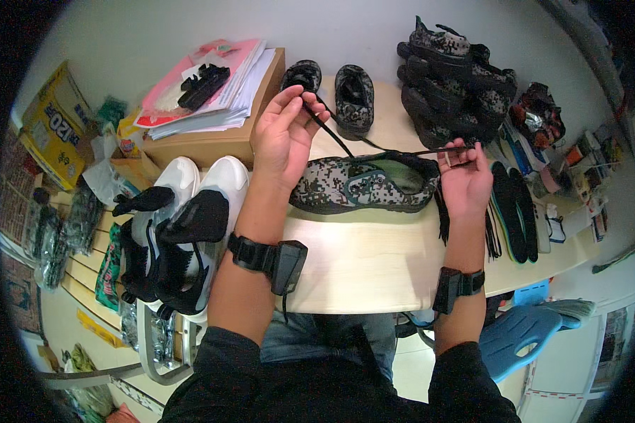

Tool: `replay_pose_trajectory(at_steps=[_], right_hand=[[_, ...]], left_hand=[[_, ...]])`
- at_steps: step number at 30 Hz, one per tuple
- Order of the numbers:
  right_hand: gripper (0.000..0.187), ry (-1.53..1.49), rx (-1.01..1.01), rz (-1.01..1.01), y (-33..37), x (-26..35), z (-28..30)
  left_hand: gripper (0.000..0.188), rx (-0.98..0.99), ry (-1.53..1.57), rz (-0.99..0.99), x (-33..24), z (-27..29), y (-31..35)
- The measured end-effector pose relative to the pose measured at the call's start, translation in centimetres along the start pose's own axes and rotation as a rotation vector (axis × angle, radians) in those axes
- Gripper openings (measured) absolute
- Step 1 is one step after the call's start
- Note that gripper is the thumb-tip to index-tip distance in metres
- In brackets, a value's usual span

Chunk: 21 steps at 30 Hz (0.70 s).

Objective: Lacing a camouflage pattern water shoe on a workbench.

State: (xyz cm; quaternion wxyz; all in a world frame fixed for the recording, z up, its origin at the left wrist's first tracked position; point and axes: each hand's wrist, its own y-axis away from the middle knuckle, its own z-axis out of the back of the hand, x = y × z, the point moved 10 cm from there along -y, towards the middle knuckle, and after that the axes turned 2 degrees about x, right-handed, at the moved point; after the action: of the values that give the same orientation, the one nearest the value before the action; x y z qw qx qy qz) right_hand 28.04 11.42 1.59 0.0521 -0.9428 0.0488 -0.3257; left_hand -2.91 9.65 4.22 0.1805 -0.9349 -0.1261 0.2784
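Note:
A camouflage shoe (324, 187) lies sideways on the light wooden table (360, 261), its toe toward the left. Running from its top is a black shoelace (329, 131). My left hand (287, 134), raised above the toe end, pinches one length of the lace between thumb and fingers. Another length stretches to the right, where the fingers of my right hand (467, 180) are closed on it beside the heel. Both lengths look drawn out fairly straight. Black bands with small boxes are strapped round both my forearms.
White-and-black sneakers (219, 176) stand at the left. Behind them, papers (240, 106) lie on a cardboard box (259, 127). Another camouflage pair (355, 99) stands at the back, near a pile of similar shoes (458, 84). Insoles (521, 211) lie right, above a blue chair (518, 342).

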Motion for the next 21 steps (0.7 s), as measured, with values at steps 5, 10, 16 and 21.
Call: replay_pose_trajectory(at_steps=[5, 10, 16, 21], right_hand=[[0.017, 1.352, -0.201, 0.393, 0.4, 4.5, -0.1], [0.027, 1.629, 0.165, 0.596, 2.6, 1.1, -6.0], [0.021, 1.944, 0.491, 0.729, 6.2, -4.5, -10.3], [0.009, 1.559, 0.495, 0.604, 5.1, -1.9, -9.7]], left_hand=[[0.016, -0.017, -0.114, 0.026, 0.1, -1.3, 0.3], [0.022, 0.111, -0.253, 0.133, 0.9, -3.1, 1.1], [0.024, 0.232, -0.288, 0.214, 2.2, -4.5, 1.8], [0.022, 0.127, -0.368, 0.171, 1.9, -3.0, 1.1]])
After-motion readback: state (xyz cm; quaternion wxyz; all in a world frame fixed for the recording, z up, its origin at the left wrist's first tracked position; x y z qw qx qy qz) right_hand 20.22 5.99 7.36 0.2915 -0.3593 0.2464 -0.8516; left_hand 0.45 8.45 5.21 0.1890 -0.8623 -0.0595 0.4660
